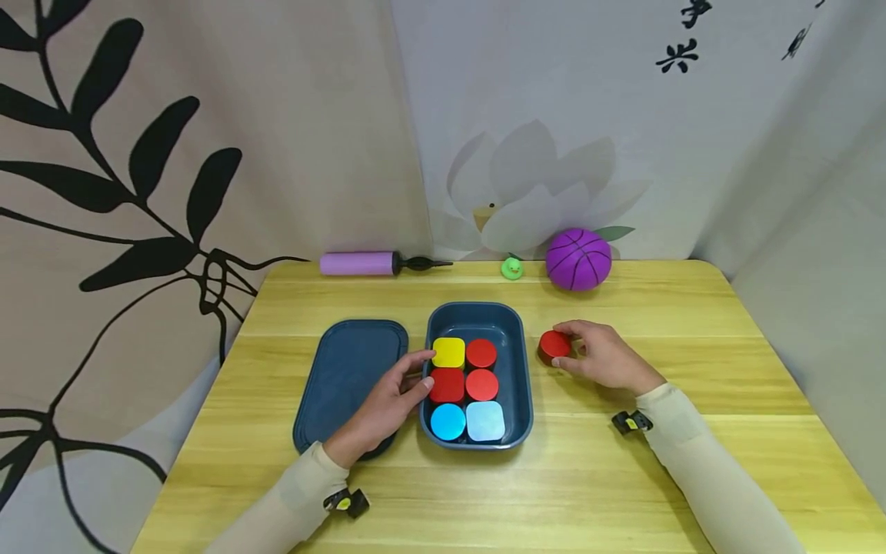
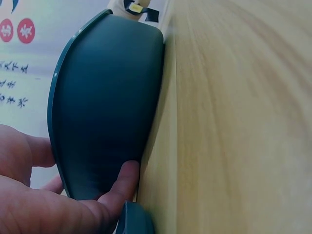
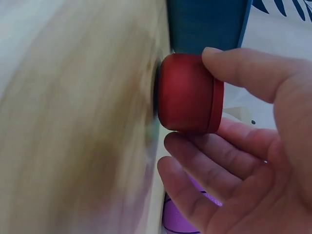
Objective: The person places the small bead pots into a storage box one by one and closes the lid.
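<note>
In the head view, a dark blue rectangular box (image 1: 515,369) stands in the middle of the table. Inside lie a yellow square piece (image 1: 449,352), a red square piece (image 1: 447,385), two red round pieces (image 1: 481,353), a blue round piece (image 1: 447,421) and a pale blue square piece (image 1: 485,421). My left hand (image 1: 388,400) grips the box's left side, thumb and index finger at the rim, another finger against the outer wall (image 2: 105,97). Right of the box, my right hand (image 1: 605,355) pinches a red round container (image 3: 187,92) between thumb and fingers, at the tabletop.
A dark blue lid (image 1: 349,377) lies left of the box, partly under my left hand. Along the table's back edge are a purple hand pump (image 1: 360,263), a small green toy (image 1: 511,268) and a purple ball (image 1: 578,259). Curtains hang behind the wooden table (image 1: 623,485).
</note>
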Tool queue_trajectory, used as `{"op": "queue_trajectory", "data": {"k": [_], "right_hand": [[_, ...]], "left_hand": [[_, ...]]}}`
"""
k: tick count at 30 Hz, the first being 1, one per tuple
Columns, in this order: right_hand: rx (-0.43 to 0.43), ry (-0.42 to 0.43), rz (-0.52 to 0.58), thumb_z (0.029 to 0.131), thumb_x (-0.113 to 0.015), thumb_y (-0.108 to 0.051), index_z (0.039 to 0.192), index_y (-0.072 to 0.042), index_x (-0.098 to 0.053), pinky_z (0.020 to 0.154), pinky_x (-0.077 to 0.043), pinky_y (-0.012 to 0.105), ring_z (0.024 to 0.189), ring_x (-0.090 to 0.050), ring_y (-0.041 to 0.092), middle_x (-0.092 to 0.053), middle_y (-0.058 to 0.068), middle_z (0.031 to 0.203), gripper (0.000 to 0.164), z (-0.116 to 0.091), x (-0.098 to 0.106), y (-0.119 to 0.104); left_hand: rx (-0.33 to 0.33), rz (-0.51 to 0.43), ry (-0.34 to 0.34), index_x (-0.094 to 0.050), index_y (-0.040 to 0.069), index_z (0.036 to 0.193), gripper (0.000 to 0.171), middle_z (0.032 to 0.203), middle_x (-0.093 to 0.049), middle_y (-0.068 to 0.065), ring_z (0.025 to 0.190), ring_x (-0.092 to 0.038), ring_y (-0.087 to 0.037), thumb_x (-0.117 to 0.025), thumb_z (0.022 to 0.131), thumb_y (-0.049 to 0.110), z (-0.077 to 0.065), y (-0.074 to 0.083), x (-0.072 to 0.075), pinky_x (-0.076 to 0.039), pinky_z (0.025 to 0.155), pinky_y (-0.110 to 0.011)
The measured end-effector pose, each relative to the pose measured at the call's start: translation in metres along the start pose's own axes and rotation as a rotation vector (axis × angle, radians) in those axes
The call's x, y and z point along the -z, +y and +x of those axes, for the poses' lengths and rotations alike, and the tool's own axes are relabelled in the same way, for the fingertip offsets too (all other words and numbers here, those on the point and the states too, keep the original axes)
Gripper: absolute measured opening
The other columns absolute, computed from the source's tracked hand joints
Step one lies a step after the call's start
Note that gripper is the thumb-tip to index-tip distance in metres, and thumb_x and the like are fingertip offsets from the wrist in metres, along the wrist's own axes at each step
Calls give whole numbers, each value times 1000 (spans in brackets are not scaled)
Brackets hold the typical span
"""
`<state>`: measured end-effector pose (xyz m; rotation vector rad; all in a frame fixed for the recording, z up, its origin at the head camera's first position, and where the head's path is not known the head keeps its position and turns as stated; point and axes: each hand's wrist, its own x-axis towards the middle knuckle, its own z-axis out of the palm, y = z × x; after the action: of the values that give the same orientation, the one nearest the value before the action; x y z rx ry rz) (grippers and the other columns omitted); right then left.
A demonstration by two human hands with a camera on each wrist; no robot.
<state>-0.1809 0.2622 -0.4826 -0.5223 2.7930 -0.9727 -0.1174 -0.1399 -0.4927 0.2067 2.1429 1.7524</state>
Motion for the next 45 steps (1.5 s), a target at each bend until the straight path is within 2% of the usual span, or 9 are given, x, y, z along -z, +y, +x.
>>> {"op": "queue_trajectory", "data": {"k": [5, 10, 18, 22, 30, 38, 45], "right_hand": [[7, 36, -2, 91, -84, -22, 141, -1, -62, 95, -61, 49, 115, -69, 31, -70, 14, 133, 58, 2, 8, -6], [57, 75, 21, 92, -83, -21, 143, 1, -61, 93, -61, 51, 113, -70, 33, -69, 16, 134, 60, 6, 17, -16], [89, 114, 23, 91, -84, -24, 145, 0, -60, 92, -62, 48, 111, -69, 30, -68, 14, 134, 64, 17, 21, -37], [131, 136, 14, 91, -85, -27, 143, -1, -62, 89, -63, 47, 110, -68, 28, -68, 11, 126, 63, 26, 18, -46], [191, 156, -14, 90, -86, -31, 144, -6, -62, 87, -63, 48, 111, -65, 25, -67, 6, 124, 64, 47, 12, -67], [226, 113, -28, 92, -84, -36, 146, -8, -61, 88, -61, 47, 114, -63, 28, -68, 8, 125, 65, 66, -2, -83], [250, 82, -38, 92, -84, -35, 146, -7, -61, 87, -62, 41, 112, -64, 26, -67, 11, 131, 66, 81, -17, -94]], "left_hand": [[1, 1, 1, -49, 28, 157, 49, 156, -51, -12, 132, -59, -29, -61, 109, 21, 1, 0, 0, -53, 98, -35], [8, 0, 8, -50, 28, 156, 49, 155, -51, -11, 131, -59, -29, -61, 109, 21, 0, 0, 0, -54, 98, -35], [5, 2, 10, -50, 28, 156, 48, 155, -52, -11, 130, -59, -29, -61, 109, 21, 0, 1, 0, -53, 97, -36], [7, 5, 10, -50, 28, 155, 48, 154, -52, -11, 130, -60, -28, -61, 109, 21, 0, 1, 0, -53, 98, -35], [-2, 2, -4, -49, 27, 157, 49, 156, -49, -13, 130, -59, -29, -60, 110, 21, 2, 3, 1, -54, 97, -35], [12, 7, -18, -48, 27, 157, 50, 156, -49, -13, 130, -58, -30, -60, 110, 22, 1, 3, 2, -54, 95, -35], [15, 3, -21, -47, 26, 157, 50, 156, -49, -14, 130, -58, -30, -60, 110, 22, 2, 1, 2, -54, 96, -34]]}}
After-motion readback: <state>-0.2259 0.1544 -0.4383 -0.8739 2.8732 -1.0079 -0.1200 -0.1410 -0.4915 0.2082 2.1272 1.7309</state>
